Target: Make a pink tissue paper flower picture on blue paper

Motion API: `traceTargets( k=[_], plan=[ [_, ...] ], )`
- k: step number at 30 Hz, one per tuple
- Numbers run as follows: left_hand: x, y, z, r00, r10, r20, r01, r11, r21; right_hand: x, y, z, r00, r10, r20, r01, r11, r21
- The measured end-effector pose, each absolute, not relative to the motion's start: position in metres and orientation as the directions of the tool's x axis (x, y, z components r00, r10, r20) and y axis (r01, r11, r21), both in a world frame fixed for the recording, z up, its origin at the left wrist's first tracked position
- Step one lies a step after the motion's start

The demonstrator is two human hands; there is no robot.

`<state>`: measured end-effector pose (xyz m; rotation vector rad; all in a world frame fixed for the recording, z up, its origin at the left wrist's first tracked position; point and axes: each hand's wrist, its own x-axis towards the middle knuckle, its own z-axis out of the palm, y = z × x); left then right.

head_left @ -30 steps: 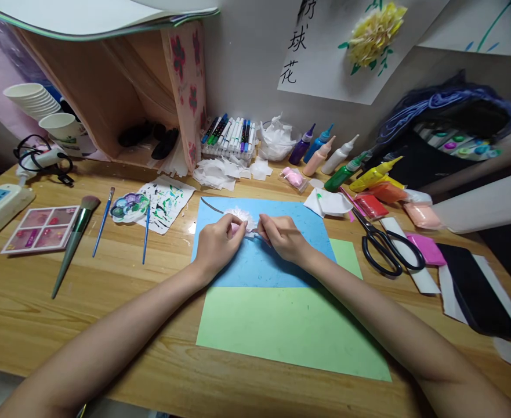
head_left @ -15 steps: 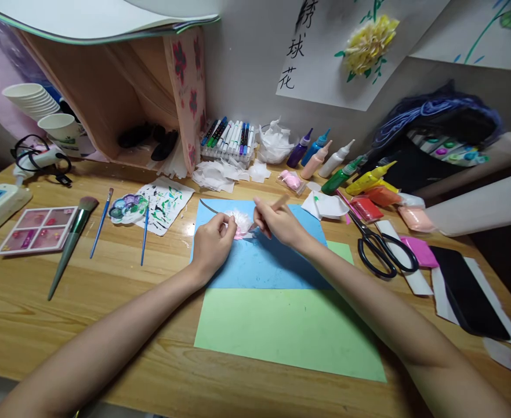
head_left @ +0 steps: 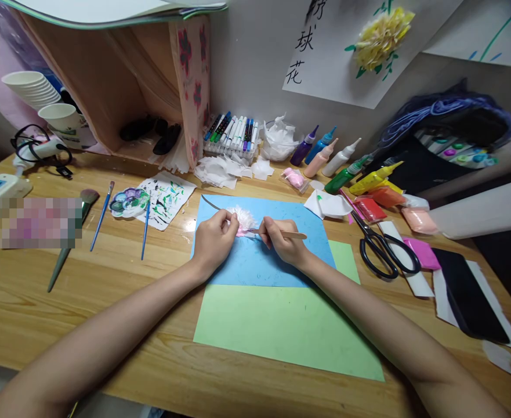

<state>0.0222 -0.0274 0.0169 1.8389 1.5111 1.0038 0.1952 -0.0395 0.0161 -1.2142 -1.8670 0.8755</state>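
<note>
A fluffy white flower (head_left: 242,217) with a pink base (head_left: 243,231) sits over a blue sheet of paper (head_left: 276,270). At its left edge my left hand (head_left: 215,237) is closed, thumb and forefinger pinching the flower's side. A thin dark curved strip (head_left: 210,202) runs up-left from behind these fingers; whether it is held cannot be seen. My right hand (head_left: 283,238) grips a flat wooden stick (head_left: 296,235). Its rounded end points right, and its narrow greyish tip meets the pink base or lies right beside it.
Under the blue sheet lies a green sheet (head_left: 281,325). To the right are black-handled scissors (head_left: 379,249) and a phone (head_left: 473,296). Paint bottles (head_left: 320,159), white paper scraps (head_left: 223,169) and markers (head_left: 233,136) line the back. Brushes (head_left: 102,217) lie left.
My right hand has lowered slightly and turned the wooden stick from slanting up-right to nearly level, pointing right. My left hand keeps its pinch at the flower. The camera view has shifted a little.
</note>
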Motion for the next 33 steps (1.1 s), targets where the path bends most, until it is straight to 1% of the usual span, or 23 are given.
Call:
traceTargets(
  k=[6, 10, 13, 15, 18, 22, 24, 26, 28, 29, 31, 33],
  plan=[
    [0.023, -0.027, 0.017, 0.086, 0.977, 0.193, 0.565, -0.208, 0.798, 0.193, -0.040, 0.016, -0.198, 0.960, 0.196, 0.388, 0.260, -0.884],
    [0.023, -0.028, 0.018, 0.090, 0.978, 0.187, 0.560, -0.205, 0.803, 0.188, -0.035, 0.021, -0.154, 0.976, 0.151, 0.367, 0.199, -0.909],
    [0.023, -0.028, 0.018, 0.088, 0.978, 0.189, 0.564, -0.205, 0.800, 0.183, -0.024, 0.029, -0.132, 0.987, 0.087, 0.357, 0.129, -0.925],
    [0.023, -0.027, 0.018, 0.092, 0.978, 0.187, 0.569, -0.206, 0.796, 0.178, -0.013, 0.035, -0.127, 0.991, 0.031, 0.377, 0.077, -0.923],
    [0.023, -0.027, 0.017, 0.100, 0.978, 0.183, 0.569, -0.207, 0.795, 0.170, 0.006, 0.043, -0.133, 0.990, -0.048, 0.469, 0.020, -0.883],
    [0.022, -0.027, 0.018, 0.104, 0.978, 0.180, 0.566, -0.207, 0.798, 0.161, 0.024, 0.049, -0.174, 0.980, -0.100, 0.570, 0.017, -0.822],
    [0.022, -0.027, 0.018, 0.105, 0.978, 0.179, 0.562, -0.206, 0.801, 0.162, 0.024, 0.051, -0.200, 0.971, -0.131, 0.576, 0.008, -0.817],
    [0.022, -0.027, 0.018, 0.103, 0.980, 0.172, 0.563, -0.200, 0.802, 0.166, 0.018, 0.052, -0.236, 0.959, -0.155, 0.539, -0.003, -0.842],
    [0.021, -0.027, 0.019, 0.102, 0.982, 0.161, 0.568, -0.190, 0.801, 0.175, 0.010, 0.054, -0.263, 0.956, -0.132, 0.455, 0.002, -0.891],
    [0.021, -0.027, 0.019, 0.102, 0.983, 0.156, 0.570, -0.186, 0.800, 0.181, 0.007, 0.055, -0.256, 0.962, -0.099, 0.400, 0.013, -0.916],
    [0.021, -0.028, 0.018, 0.102, 0.984, 0.148, 0.571, -0.180, 0.801, 0.192, 0.003, 0.056, -0.204, 0.979, 0.004, 0.303, 0.067, -0.951],
    [0.020, -0.028, 0.018, 0.105, 0.985, 0.141, 0.569, -0.175, 0.804, 0.201, 0.006, 0.056, -0.127, 0.984, 0.123, 0.265, 0.153, -0.952]
  ],
)
